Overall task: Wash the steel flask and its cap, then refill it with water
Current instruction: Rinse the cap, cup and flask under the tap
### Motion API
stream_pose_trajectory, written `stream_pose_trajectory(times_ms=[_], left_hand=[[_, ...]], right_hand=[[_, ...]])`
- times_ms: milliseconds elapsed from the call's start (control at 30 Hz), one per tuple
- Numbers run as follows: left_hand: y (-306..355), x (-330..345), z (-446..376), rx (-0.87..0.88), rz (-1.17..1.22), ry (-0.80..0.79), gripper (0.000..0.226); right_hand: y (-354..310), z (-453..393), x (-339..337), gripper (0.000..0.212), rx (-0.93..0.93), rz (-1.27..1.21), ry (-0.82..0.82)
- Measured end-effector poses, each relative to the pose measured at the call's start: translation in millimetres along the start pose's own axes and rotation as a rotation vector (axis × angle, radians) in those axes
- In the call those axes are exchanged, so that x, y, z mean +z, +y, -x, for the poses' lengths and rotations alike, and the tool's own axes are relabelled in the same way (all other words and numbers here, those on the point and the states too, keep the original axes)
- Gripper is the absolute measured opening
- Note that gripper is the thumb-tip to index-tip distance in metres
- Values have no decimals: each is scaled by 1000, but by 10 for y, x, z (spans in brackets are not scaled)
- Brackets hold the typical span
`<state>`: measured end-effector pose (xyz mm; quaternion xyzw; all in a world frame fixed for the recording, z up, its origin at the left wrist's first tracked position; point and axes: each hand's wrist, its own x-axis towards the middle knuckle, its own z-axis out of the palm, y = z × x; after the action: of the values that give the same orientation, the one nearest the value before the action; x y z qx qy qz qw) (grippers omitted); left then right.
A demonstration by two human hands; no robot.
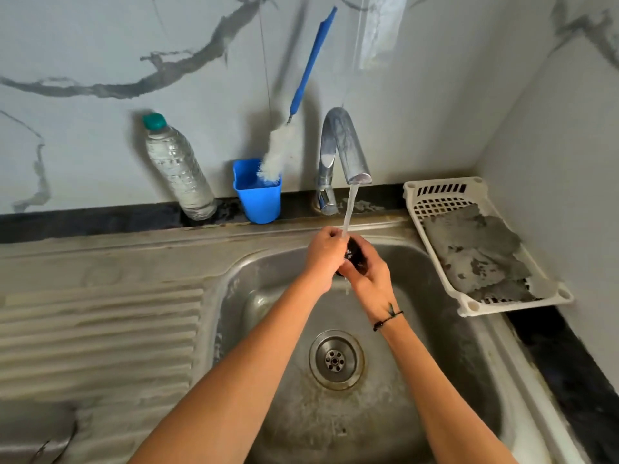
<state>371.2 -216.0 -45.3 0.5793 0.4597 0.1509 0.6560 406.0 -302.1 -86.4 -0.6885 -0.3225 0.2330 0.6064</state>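
Fingers (330, 237) of both hands clamp the dark cap (355, 254) under the tap's stream; its axis is hidden.

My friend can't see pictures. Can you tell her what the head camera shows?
Both hands, left and right, hold a small dark cap under running water from the tap, over a steel sink. A water bottle and a blue cup holding a bottle brush stand behind.

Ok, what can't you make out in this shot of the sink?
- Head view: dark object under the tap stream, mostly wrapped by the left hand and right hand; cap or not, unclear.
- Steel flask: not in view.
- White tray: contents covered by grey cloth.
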Motion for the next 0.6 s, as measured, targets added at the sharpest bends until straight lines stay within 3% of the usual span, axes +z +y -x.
stream_pose_trajectory(times_ms=[100, 200, 333, 467, 533, 600], left_hand=[[74, -52, -68, -147, 75, 6, 27], [43, -99, -112, -250, 205, -57, 25], [-92, -3, 114, 25, 293, 43, 22], [-311, 42, 314, 378, 106, 30, 13], [-282, 15, 346, 364, 16, 52, 16], [-175, -17, 361, 244, 25, 62, 19]], right_hand=[[26, 32, 31, 46, -38, 1, 25], [3, 79, 102, 45, -59, -83, 26], [-113, 37, 208, 31, 52, -364, 99], [-193, 13, 252, 27, 170, -297, 202], [-192, 22, 245, 28, 176, -204, 224], [-205, 36, 234, 28, 163, -123, 210]])
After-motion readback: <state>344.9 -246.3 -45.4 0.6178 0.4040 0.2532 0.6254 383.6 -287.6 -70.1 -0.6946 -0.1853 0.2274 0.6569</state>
